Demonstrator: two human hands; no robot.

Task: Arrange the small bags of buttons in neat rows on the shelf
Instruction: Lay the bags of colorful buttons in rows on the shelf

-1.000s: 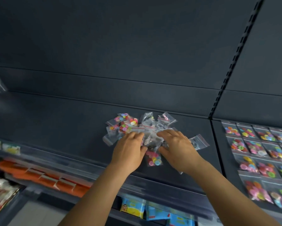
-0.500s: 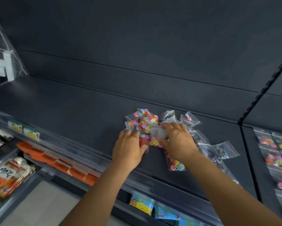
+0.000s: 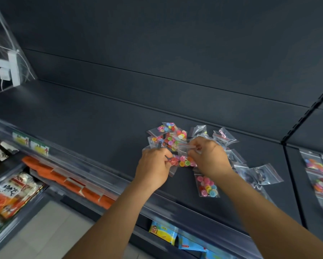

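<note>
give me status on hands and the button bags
Left hand and right hand both pinching one button bag. Loose pile unsorted. Nothing blocking.

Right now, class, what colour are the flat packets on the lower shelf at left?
Orange, clearest in the head view.

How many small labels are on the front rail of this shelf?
2 labels: one near the left end of the rail, the second just right of it. Others may be hidden.

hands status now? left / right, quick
Left hand: closed, pinching a bag of buttons.
Right hand: closed, pinching the same bag's top edge.
</note>
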